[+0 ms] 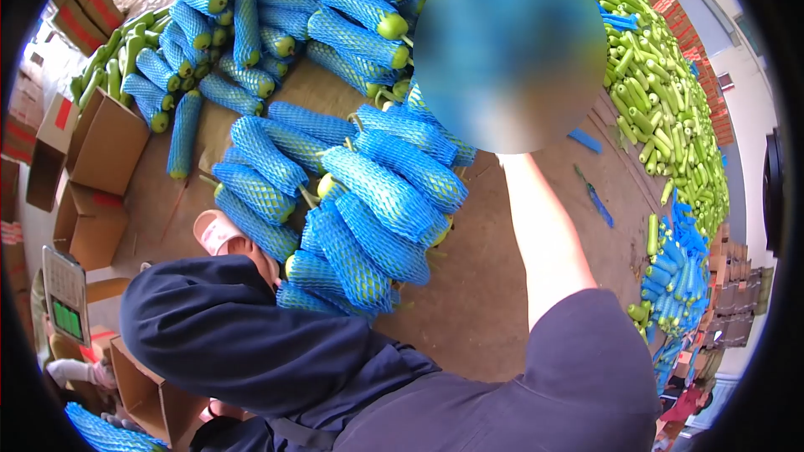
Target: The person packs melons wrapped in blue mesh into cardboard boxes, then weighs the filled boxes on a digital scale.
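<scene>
Head view shows a gray scale (65, 295) at the left, near open brown boxes (111, 144). Next comes a foot in a pink slipper (218, 232), with a bent leg in dark pants (243, 326) below it. Long green veggies in blue nets (377, 188) lie in a pile on the brown floor (469, 310), in the middle, and more sit above them. Left hand is not in sight. One bare arm (543, 238), the right one, reaches up into a blurry circle that hides the right hand, so I cannot tell if it is open or holding something. Far right is a big heap of bare green veggies (662, 109)
</scene>
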Motion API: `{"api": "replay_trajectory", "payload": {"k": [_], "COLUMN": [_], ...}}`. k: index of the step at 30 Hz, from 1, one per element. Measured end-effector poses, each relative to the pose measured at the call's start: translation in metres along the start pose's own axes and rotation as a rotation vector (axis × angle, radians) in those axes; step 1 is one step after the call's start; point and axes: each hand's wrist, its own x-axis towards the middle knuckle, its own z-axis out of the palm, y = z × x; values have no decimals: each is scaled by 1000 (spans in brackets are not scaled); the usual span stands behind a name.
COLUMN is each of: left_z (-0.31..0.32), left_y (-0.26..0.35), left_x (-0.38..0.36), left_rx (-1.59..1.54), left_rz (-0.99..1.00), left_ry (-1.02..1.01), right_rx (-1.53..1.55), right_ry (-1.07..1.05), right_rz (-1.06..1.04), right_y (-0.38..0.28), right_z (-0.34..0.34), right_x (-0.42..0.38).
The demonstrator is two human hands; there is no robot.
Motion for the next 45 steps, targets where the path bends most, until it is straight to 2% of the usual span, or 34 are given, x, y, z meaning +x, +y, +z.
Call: {"api": "replay_trajectory", "payload": {"k": [1, 2, 4, 7, 10, 12, 13, 16, 17, 18, 20, 22, 23, 24, 25, 26, 27, 28, 30, 32, 33, 35, 38, 40, 42, 45], "left_z": [-1, 2, -3, -23, -35, -46, -57, -92, -106, -120, -143, -159, -167, -161, -157, -159, -176, -182, -164, -178, -194, -207, -228, -242, -237, -246], "left_y": [1, 5, 9, 16, 19, 25, 29, 34, 36, 39, 43, 38, 34, 37, 41, 43, 47, 41, 51, 50, 45, 39, 44, 46, 43, 37], "left_x": [-1, -1, -6, -11, -18, -22, -23, -28, -28, -30, -33, -28, -27, -21, -17, -1, 16, 11, 22, 27, 27, 19, 2, -2, 13, 10], "left_rx": [1, 0, 10, 5, 6, -2, -2, -20, -15, -27, -52, -93, -128, -200, -265, -402, -375, -435, -438, -561, -614, -622, -633, -654, -640, -630], "left_rz": [0, 1, 9, 26, 43, 67, 72, 150, 154, 178, 216, 238, 259, 231, 188, 65, 74, 91, 122, 59, 51, 66, 26, 6, -32, -93], "left_ry": [5, 5, 31, 47, 79, 91, 84, 103, 120, 129, 160, 147, 113, -51, -210, -573, -642, 47, 151, 122, -21, 73, 168, 196, 257, 307], "right_rx": [-427, -422, -850, -919, -982, -892, -680, -715, -629, -302, 299, 502, 638, 786, 808, 833, 842, 844, 899, 755, 763, 538, -157, -436, -606, -762], "right_ry": [-65, -71, -188, -226, -367, -382, -444, -410, -362, -453, -647, -675, -585, -516, -641, -780, -884, -972, -1154, -1228, -1298, -1470, -1537, -1586, -1743, -1847], "right_rz": [5, -7, 62, 94, 60, 49, 98, 84, 60, 64, 341, 235, 212, 191, 87, -12, -84, -163, -358, -510, -569, -773, -1235, -1311, -1248, -1220], "right_y": [12, 21, 22, 20, 0, 13, 15, -3, -4, 0, -57, -56, -60, -92, -130, -191, -228, -260, -332, -407, -446, -512, -583, -604, -620, -615], "right_z": [2, 14, 36, 41, 22, 24, 17, 13, 14, 12, -14, -17, -19, -14, -17, -30, -25, -22, -7, 3, 18, 55, 130, 181, 231, 278], "right_x": [23, 25, 25, 38, 42, 47, 46, 29, 27, 33, -4, -19, -34, -58, -77, -103, -114, -119, -145, -190, -225, -277, -341, -389, -403, -438]}}
